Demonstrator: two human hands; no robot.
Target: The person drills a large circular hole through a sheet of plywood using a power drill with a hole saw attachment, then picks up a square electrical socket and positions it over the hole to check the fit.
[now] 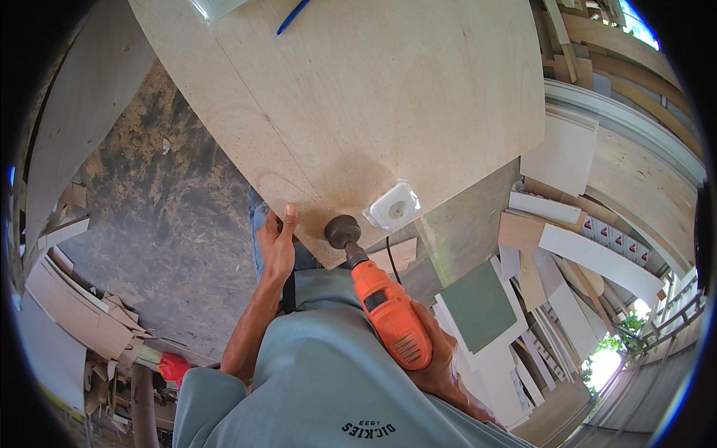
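Observation:
My right hand (441, 347) is wrapped round the rear of an orange power drill (396, 317). A dark, round hole saw (342, 231) in its chuck rests at the near corner of a pale plywood board (388, 89). With the thumb up on its left edge, my left hand (276, 243) grips the board; the fingers are partly hidden beneath it. Just right of the hole saw lies a white square fitting (393, 207) with a round centre, in clear wrapping. Whether the saw's teeth have cut into the wood is hidden.
A blue pen (292, 16) and a clear-wrapped item (215, 7) lie at the board's far end. Below is a stained floor (179, 231). Stacked offcuts (567, 254) and a green panel (476, 308) stand at the right, cardboard pieces (82, 302) at the left. A black cord (392, 260) hangs near the drill.

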